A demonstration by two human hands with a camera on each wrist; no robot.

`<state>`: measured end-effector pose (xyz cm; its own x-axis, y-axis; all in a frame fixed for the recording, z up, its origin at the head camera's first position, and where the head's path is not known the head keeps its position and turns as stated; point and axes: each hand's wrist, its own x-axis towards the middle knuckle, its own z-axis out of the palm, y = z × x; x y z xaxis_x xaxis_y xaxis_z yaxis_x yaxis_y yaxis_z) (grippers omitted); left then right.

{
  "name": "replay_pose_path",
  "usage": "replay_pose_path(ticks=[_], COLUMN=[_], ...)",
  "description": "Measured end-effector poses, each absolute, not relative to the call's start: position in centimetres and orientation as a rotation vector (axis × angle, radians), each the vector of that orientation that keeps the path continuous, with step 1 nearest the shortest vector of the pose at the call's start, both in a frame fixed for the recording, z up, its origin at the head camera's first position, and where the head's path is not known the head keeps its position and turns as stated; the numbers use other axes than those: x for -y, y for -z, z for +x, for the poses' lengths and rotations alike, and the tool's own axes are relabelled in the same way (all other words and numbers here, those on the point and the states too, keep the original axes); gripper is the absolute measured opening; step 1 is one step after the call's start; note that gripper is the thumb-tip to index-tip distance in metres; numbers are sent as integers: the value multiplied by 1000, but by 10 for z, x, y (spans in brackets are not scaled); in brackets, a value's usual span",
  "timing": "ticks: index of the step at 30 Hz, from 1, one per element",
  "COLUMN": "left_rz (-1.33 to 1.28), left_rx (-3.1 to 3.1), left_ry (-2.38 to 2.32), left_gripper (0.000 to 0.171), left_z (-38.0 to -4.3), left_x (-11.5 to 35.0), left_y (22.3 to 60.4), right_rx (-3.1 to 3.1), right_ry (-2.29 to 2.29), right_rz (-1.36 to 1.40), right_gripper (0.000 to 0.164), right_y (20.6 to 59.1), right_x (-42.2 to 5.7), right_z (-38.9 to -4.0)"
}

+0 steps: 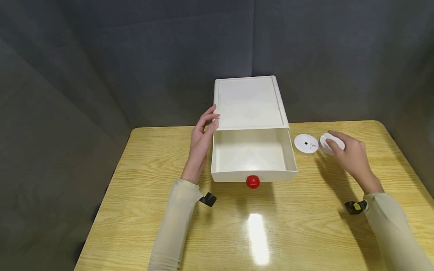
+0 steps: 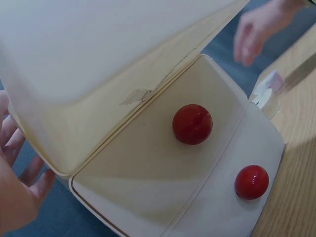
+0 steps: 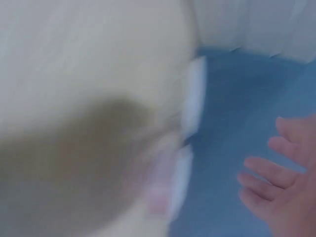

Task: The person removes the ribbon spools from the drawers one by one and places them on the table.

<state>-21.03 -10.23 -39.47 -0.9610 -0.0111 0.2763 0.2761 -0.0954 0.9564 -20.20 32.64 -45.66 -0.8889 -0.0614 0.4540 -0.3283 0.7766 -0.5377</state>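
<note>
A white drawer unit (image 1: pixel 249 101) stands on the table with its top drawer (image 1: pixel 249 152) pulled out; nothing lies inside. A red knob (image 1: pixel 252 182) is on its front, and the left wrist view adds a lower red knob (image 2: pixel 252 182). My left hand (image 1: pixel 200 141) rests on the unit's left edge, fingers fairly straight. Right of the unit sit two white spools, the nearer spool (image 1: pixel 304 141) with a centre hole, the farther spool (image 1: pixel 323 146) partly covered by my right hand (image 1: pixel 352 152). In the right wrist view that hand's fingers (image 3: pixel 271 173) are spread, apart from the blurred spools.
The wooden table (image 1: pixel 142 210) extends on both sides and in front of the unit. Behind it hangs a dark cloth (image 1: pixel 169 64), close to the unit's back. Both wrists wear small black devices; one (image 1: pixel 208 199) is left of the drawer front.
</note>
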Motion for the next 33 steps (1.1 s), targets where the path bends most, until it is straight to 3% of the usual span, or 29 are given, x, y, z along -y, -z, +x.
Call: replay_pose_path(ticks=[6, 11, 14, 19, 33], left_rz=[-293, -286, -299, -318, -319], left_rx=[1973, 1975, 1973, 1963, 1956], left_ry=[2157, 2148, 2148, 2154, 2164], left_gripper=[28, 28, 28, 28, 27], left_z=[-210, -209, -210, -210, -210], left_x=[103, 103, 102, 101, 102], left_y=[395, 393, 394, 395, 396], right_rx=[2277, 2149, 2076, 1940, 1755], right_ry=[-1044, -1179, -1214, -1147, -990], right_rz=[366, 575, 710, 878, 1174], right_gripper=[19, 18, 10, 45, 35], right_y=[394, 360, 356, 355, 357], right_x=[-275, -236, -220, -194, -146], right_z=[-168, -139, -128, -114, -91])
